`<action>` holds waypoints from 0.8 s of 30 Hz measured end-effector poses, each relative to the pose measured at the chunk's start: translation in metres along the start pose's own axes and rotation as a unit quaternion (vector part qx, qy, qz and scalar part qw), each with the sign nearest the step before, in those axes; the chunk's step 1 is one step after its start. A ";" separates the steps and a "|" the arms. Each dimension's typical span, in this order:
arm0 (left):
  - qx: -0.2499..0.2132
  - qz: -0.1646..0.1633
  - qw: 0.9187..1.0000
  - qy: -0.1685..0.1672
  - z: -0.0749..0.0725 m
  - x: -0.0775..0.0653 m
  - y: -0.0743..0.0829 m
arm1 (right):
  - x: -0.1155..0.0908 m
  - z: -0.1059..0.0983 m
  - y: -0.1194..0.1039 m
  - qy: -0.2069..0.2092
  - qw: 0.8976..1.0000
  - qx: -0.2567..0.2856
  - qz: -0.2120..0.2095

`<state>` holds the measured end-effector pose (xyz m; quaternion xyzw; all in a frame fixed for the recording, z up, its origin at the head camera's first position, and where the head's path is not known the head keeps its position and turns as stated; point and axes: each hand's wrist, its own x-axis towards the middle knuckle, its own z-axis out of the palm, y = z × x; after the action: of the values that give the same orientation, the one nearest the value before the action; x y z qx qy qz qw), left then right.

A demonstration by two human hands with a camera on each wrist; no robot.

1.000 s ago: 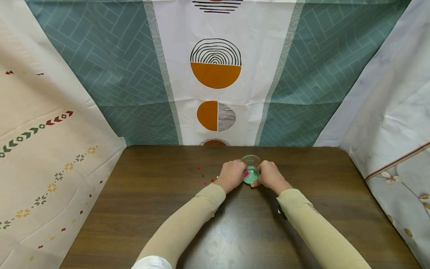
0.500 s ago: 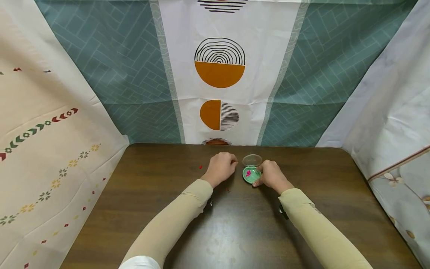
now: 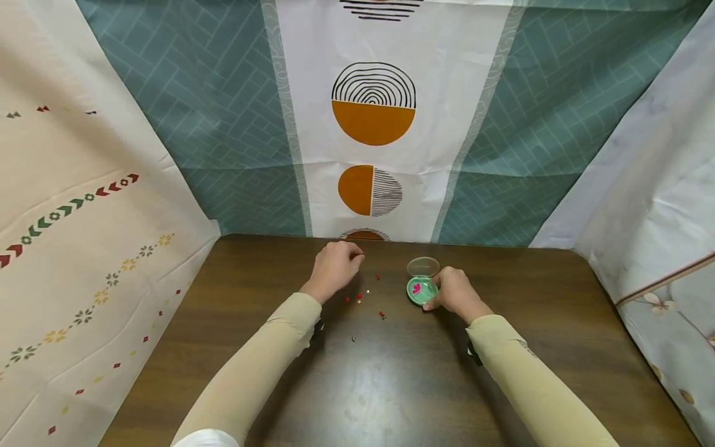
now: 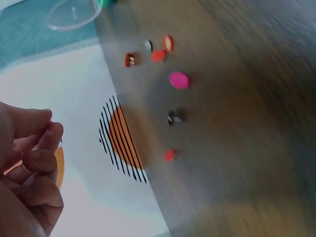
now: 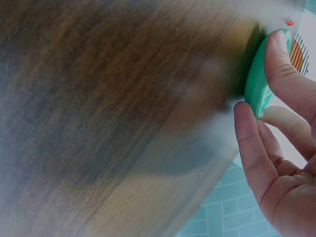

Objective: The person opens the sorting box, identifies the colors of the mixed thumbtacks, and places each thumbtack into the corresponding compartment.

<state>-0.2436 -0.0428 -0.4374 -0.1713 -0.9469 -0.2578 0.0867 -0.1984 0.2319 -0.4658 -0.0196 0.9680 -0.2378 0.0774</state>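
My right hand (image 3: 457, 290) holds the edge of a round green case (image 3: 422, 298) on the table, its thumb over the rim and fingertips at the side. The case's clear lid (image 3: 422, 266) stands raised at the back, and bright pink studs (image 3: 416, 288) lie inside. To the left, my left hand (image 3: 334, 264) hovers over the far part of the table. Its fingers curl and the tips come together, with nothing visible between them. In the left wrist view a red stud (image 4: 169, 155), a dark stud (image 4: 170, 118) and a pink stud (image 4: 179, 80) lie near it.
More red studs (image 3: 382, 314) and a small pale piece (image 3: 368, 291) are scattered between the hands. One tiny piece (image 3: 354, 339) lies nearer the front. A patterned cloth (image 3: 257, 124) hangs behind the far edge of the brown table (image 3: 391, 385).
My left hand has left the case and moved left across the table, uncovering the scattered studs. My right hand keeps its hold on the case. The head view has shifted slightly.
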 end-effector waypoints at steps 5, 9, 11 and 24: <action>-0.001 0.001 1.000 -0.031 -0.004 -0.008 -0.016 | 0.001 0.001 0.002 0.004 1.000 -0.001 -0.007; -0.009 0.006 0.996 -0.084 -0.004 -0.017 -0.028 | 0.001 0.002 0.002 0.004 1.000 -0.003 -0.010; -0.004 0.011 0.994 -0.109 -0.003 -0.022 -0.032 | 0.001 0.002 0.002 0.004 1.000 -0.004 -0.009; 0.035 0.036 0.976 -0.211 0.005 -0.042 -0.048 | 0.001 0.003 0.002 -0.004 1.000 -0.008 -0.008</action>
<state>-0.2230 -0.0907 -0.4737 -0.2529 -0.9454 -0.1795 -0.1001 -0.1993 0.2325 -0.4693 -0.0289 0.9695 -0.2303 0.0793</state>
